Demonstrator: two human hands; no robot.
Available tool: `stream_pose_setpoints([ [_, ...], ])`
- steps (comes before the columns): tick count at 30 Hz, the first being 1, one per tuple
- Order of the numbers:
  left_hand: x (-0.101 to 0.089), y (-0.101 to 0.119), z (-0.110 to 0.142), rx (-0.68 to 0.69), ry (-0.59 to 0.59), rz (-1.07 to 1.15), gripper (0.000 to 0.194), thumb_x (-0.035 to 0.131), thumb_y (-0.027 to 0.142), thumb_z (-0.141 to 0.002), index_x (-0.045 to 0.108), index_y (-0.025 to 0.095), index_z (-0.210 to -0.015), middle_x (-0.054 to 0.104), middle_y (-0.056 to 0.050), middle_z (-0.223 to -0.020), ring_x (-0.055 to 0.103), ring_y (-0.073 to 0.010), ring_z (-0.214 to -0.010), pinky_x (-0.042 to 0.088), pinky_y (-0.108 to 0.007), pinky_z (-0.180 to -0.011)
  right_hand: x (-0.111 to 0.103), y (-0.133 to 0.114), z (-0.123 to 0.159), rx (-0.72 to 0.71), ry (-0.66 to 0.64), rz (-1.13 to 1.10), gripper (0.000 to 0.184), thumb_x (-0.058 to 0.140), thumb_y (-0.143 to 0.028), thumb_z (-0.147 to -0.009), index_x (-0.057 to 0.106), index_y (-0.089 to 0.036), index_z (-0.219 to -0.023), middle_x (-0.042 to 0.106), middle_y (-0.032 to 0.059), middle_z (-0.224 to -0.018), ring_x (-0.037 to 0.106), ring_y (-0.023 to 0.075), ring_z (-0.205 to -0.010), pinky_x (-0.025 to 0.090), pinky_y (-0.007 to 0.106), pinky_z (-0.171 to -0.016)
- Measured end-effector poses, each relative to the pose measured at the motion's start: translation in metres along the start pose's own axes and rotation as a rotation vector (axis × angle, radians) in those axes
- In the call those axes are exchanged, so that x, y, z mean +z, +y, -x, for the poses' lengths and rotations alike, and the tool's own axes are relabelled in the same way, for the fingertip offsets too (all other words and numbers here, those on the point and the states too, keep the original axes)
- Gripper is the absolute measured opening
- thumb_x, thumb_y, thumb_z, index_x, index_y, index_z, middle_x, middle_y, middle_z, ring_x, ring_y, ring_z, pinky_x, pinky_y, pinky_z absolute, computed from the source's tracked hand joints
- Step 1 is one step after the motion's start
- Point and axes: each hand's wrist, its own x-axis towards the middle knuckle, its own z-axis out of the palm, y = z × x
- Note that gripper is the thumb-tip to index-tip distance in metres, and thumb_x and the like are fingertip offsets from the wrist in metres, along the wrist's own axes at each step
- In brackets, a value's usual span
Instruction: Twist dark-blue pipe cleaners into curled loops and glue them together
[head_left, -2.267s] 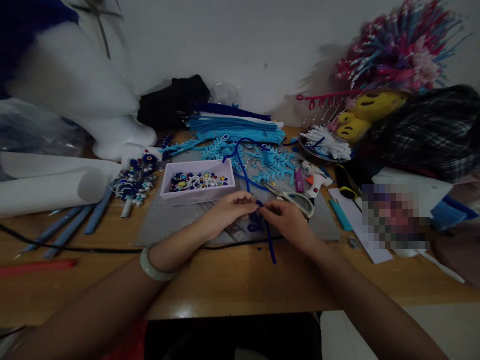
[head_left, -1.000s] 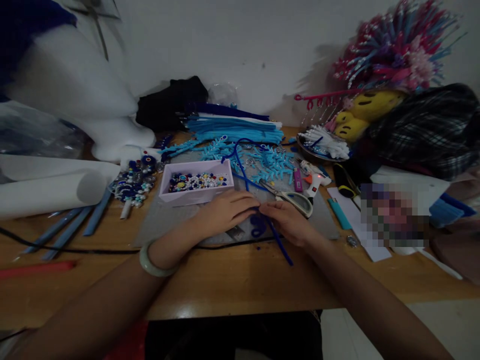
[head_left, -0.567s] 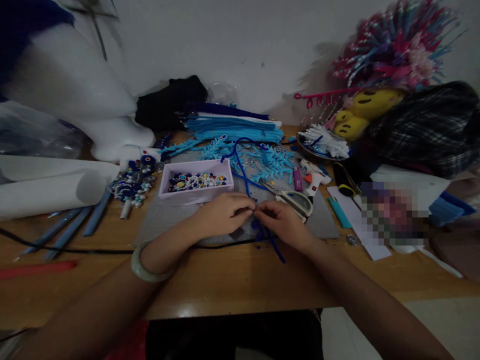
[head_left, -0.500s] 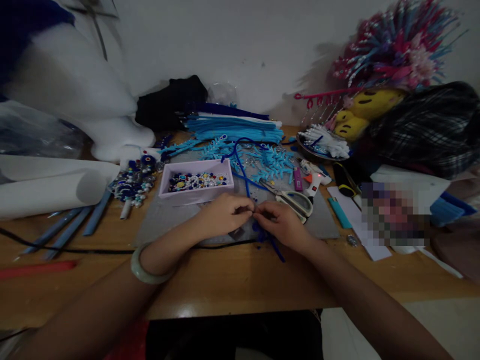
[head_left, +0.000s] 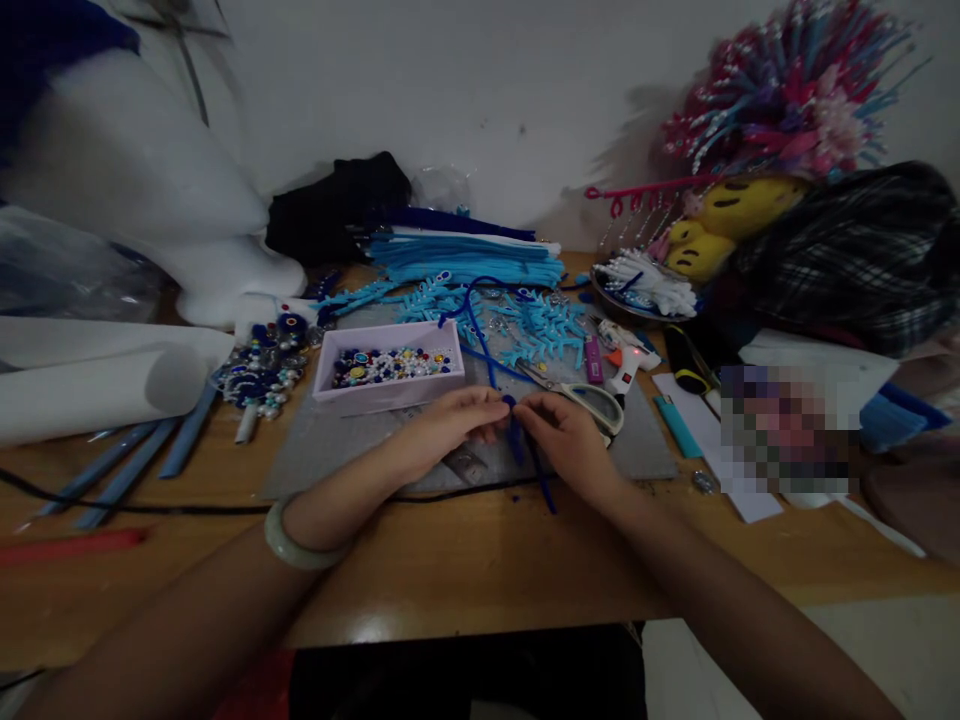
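The fingers (head_left: 491,408) of the left hand (head_left: 450,428) are pinched narrow at the tips, meeting those of the right hand (head_left: 568,440) just right of the frame's centre. Between them, both hold a dark-blue, fuzzy pipe-cleaner piece (head_left: 515,440); part of it hangs below the fingertips, and a straight dark-blue strand (head_left: 544,482) slants down beneath the right hand. Whether that strand joins the held piece, I cannot tell.

A pale, smooth, ring-shaped bangle (head_left: 285,545) circles the left wrist. Under the hands, a flat grey mat (head_left: 330,455) lies on the brown wooden table (head_left: 420,590). Left of centre on the mat stands a pale lilac rectangular box (head_left: 390,395) with mixed white, blue and gold beads (head_left: 397,366) in it. Just behind the right hand lie scissors with cream-coloured handles (head_left: 592,388), with a white glue gun (head_left: 626,365) near them, right of centre. At upper centre, light-blue fuzzy branch shapes (head_left: 544,330) lie before a stacked bundle of light-blue, white and dark-blue fuzzy stems (head_left: 465,262). A pink, blue and purple spray of decorations (head_left: 795,90) fills the upper right corner.
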Motion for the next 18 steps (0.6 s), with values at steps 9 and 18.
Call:
stream_pose_setpoints([
  [9, 0.002, -0.004, 0.001, 0.045, -0.002, -0.333, 0.013, 0.049, 0.031, -0.074, 0.049, 0.018, -0.073, 0.044, 0.004, -0.065, 0.044, -0.0087, -0.059, 0.035, -0.019, -0.048, -0.001, 0.001, -0.001, 0.169, 0.024, -0.222, 0.016, 0.054, -0.033, -0.074, 0.059, -0.018, -0.073, 0.058, -0.0004, -0.068, 0.051, 0.0117, -0.064, 0.038, 0.024, -0.061],
  [18, 0.011, 0.001, 0.002, -0.100, 0.077, -0.098, 0.009, 0.041, 0.019, -0.076, 0.050, 0.017, -0.074, 0.053, 0.003, -0.063, 0.052, -0.0079, -0.055, 0.037, -0.017, -0.046, -0.001, 0.001, -0.004, 0.220, -0.052, -0.317, 0.017, 0.056, -0.033, -0.071, 0.059, -0.017, -0.074, 0.056, -0.0019, -0.067, 0.049, 0.0101, -0.062, 0.038, 0.024, -0.061],
])
